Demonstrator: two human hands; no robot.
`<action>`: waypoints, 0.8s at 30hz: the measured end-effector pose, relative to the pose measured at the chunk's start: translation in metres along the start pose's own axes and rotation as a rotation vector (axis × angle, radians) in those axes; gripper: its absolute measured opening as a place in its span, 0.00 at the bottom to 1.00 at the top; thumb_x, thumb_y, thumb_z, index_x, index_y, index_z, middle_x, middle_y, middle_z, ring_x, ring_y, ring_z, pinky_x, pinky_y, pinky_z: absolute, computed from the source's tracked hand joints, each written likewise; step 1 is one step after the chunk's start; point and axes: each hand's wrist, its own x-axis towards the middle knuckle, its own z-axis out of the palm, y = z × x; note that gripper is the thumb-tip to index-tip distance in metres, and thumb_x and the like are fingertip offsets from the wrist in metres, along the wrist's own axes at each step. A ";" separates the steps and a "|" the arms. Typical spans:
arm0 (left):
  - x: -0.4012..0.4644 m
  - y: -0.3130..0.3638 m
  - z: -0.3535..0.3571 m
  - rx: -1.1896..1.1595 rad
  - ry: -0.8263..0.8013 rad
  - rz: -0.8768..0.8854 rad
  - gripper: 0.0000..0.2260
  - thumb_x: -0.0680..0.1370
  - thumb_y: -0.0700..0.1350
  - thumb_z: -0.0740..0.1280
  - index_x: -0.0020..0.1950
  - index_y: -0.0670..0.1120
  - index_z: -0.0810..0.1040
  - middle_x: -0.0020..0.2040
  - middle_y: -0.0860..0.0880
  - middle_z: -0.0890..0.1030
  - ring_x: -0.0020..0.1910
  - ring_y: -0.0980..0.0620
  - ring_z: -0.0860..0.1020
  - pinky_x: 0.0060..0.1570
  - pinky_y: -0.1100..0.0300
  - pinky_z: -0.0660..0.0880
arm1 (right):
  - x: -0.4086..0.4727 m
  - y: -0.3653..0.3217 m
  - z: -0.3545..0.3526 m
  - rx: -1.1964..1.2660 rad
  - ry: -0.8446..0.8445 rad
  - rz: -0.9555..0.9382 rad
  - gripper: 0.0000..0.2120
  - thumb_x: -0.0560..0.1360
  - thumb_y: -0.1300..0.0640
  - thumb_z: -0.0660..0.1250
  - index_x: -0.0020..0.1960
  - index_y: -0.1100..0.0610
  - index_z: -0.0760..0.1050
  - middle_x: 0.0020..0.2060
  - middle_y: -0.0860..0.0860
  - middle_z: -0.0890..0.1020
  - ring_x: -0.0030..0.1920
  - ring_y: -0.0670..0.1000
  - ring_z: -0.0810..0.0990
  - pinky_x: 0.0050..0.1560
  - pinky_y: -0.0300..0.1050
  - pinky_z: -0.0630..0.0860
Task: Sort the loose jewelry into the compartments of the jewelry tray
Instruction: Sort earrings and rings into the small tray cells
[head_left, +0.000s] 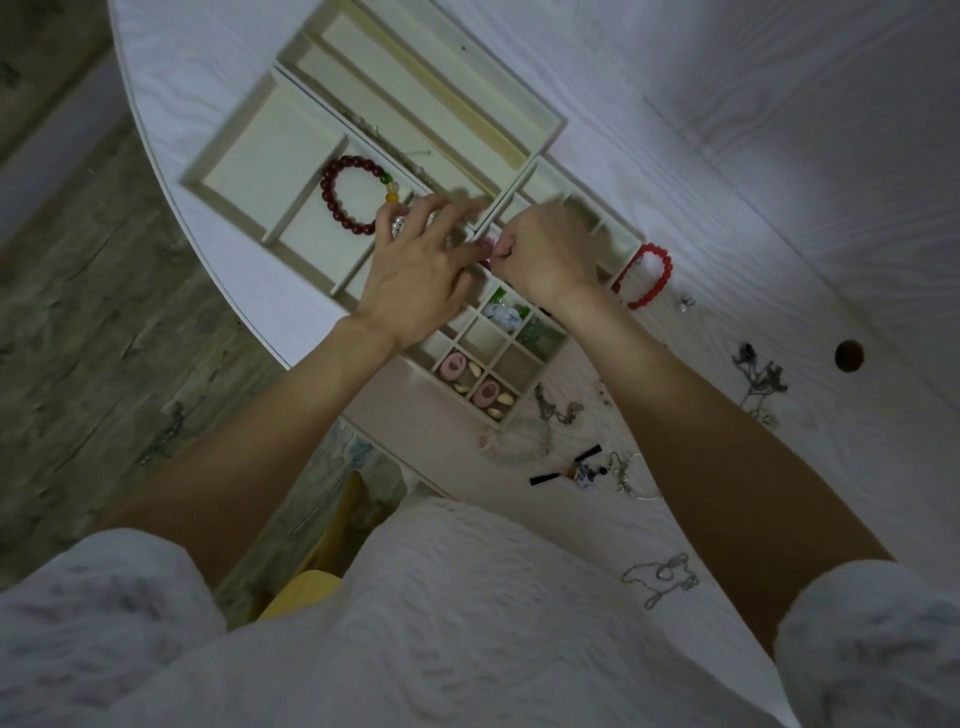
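- Your left hand (415, 270) hovers spread, fingers relaxed, over the cream wooden compartment tray (234, 171); your right hand (545, 249) is curled, pinching something small and pink, too blurry to name.
- Loose bright red bead bracelet (644, 275) and tangled silver chains (758, 379) sit on the white counter (779, 156) beside the tray.
- Dark red bead bracelet (353, 192) lies in a large compartment; pink oval pieces (452, 366) fill small ones.

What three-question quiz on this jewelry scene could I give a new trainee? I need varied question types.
1. True or false: the dark red bead bracelet lies inside the jewelry tray.
2. Where is the bright red bracelet? A in a compartment; B on the table beside the tray.
3. Which hand is a closed fist over the tray?

Key: 1 true. 2 B. 3 the right hand; the left hand has spread fingers.
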 end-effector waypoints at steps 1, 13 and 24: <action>0.000 0.000 0.000 -0.002 -0.002 0.001 0.17 0.75 0.48 0.55 0.57 0.51 0.81 0.67 0.48 0.72 0.65 0.43 0.66 0.60 0.43 0.59 | 0.001 -0.001 -0.001 -0.002 -0.015 0.010 0.10 0.75 0.54 0.68 0.37 0.57 0.79 0.31 0.50 0.79 0.32 0.47 0.76 0.32 0.42 0.74; 0.002 -0.001 -0.004 0.075 -0.010 0.040 0.17 0.73 0.49 0.56 0.54 0.50 0.81 0.67 0.47 0.73 0.64 0.43 0.68 0.59 0.45 0.57 | -0.001 -0.005 0.003 -0.039 0.032 -0.029 0.06 0.74 0.62 0.68 0.42 0.55 0.82 0.39 0.49 0.82 0.39 0.49 0.80 0.41 0.44 0.78; 0.000 -0.001 -0.007 0.096 -0.035 0.024 0.19 0.74 0.50 0.54 0.58 0.51 0.80 0.70 0.47 0.70 0.67 0.44 0.66 0.61 0.47 0.55 | -0.025 0.023 0.005 0.098 0.162 -0.193 0.09 0.75 0.64 0.65 0.50 0.58 0.83 0.45 0.55 0.80 0.44 0.53 0.78 0.43 0.46 0.76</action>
